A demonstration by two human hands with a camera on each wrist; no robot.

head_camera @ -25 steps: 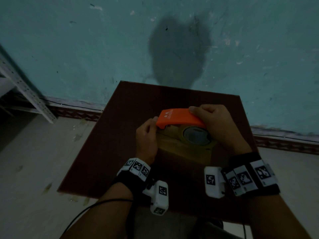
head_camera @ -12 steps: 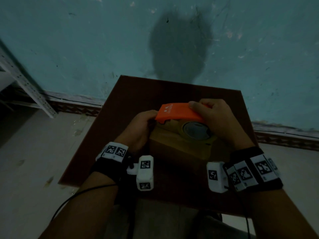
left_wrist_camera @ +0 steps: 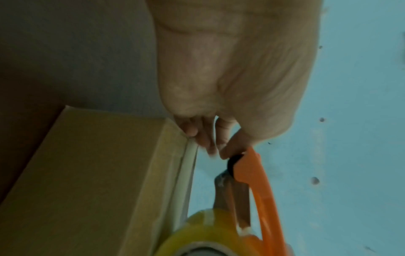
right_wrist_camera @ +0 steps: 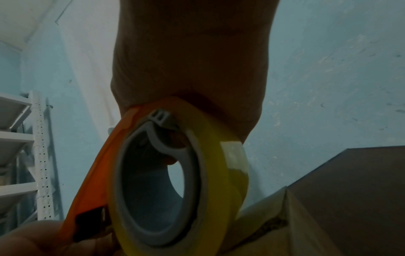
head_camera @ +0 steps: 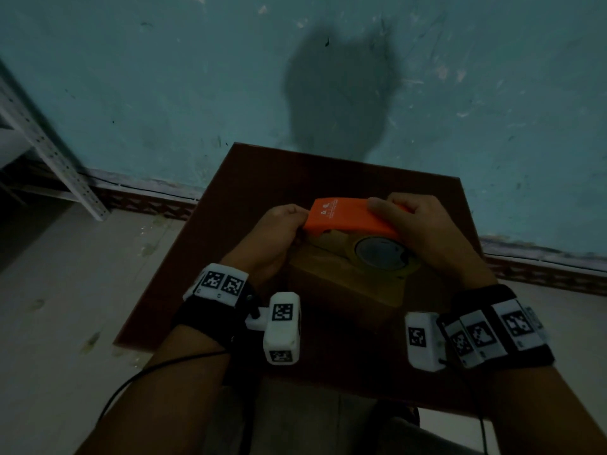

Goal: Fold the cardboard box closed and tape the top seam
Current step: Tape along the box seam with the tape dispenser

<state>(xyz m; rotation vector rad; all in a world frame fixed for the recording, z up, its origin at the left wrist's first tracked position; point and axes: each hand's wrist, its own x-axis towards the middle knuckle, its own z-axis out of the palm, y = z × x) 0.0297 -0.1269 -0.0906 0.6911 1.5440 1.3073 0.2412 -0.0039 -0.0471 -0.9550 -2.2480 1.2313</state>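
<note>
A small cardboard box stands closed on the dark brown table. An orange tape dispenser with a yellowish clear tape roll sits on the box top. My right hand grips the dispenser from above, fingers curled over its back. My left hand is at the box's left end, fingers curled and pinching at the dispenser's nose. In the left wrist view those fingertips meet beside the dispenser's black cutter and the box edge. The tape end itself is hard to see.
The table stands against a turquoise wall. A white perforated metal shelf stands at the left, its shelves also seen in the right wrist view. A black cable runs along my left forearm. Pale floor surrounds the table.
My left hand has slid off the box top to its left end and the wrist has dropped and turned. The right hand and dispenser have stayed on the box top.
</note>
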